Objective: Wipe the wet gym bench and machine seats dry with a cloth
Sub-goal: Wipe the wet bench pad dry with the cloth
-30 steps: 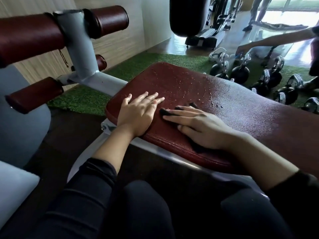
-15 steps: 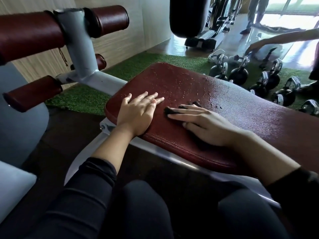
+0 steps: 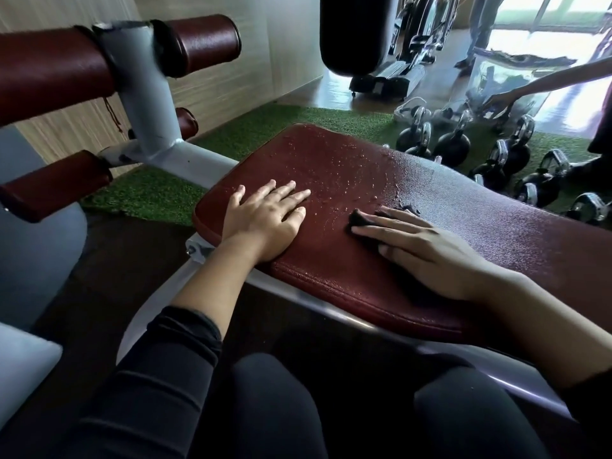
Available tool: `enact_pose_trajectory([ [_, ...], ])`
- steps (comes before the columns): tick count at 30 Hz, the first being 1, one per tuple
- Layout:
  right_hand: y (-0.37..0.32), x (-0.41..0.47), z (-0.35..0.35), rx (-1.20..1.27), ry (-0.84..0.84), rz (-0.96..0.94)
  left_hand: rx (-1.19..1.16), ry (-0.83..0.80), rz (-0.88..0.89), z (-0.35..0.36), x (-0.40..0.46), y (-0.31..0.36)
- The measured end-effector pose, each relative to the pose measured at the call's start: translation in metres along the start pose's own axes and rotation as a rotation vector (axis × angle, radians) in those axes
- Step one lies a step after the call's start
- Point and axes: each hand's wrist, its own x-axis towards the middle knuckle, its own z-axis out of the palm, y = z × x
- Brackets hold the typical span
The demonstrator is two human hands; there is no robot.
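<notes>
On one wet bench [image 3: 347,167], two flat hands (right hand [image 3: 427,250] pressing one cloth [image 3: 359,220]).

I am in a gym. A padded maroon bench [image 3: 430,207] lies under me, with roller pads [image 3: 198,44] on a grey steel frame [image 3: 145,104] at its end. Kettlebells [image 3: 452,147] stand in rows on green artificial turf [image 3: 265,127], and a black punching bag [image 3: 354,31] hangs beyond, near other machines [image 3: 414,34].
</notes>
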Motion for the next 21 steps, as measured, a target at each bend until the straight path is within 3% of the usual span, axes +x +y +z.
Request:
enact_pose_trajectory([
  [5,-0.021,0.027,0.016,-0.203,-0.009,0.027,0.036,-0.035,-0.053,0.0,0.009,0.004],
  [13,-0.027,0.055,0.017,-0.194,-0.067,0.062,0.036,-0.026,-0.088,0.0,0.02,0.006],
  [21,0.039,0.062,-0.006,-0.156,0.008,0.231,0.01,0.001,-0.088,0.001,0.019,0.003],
])
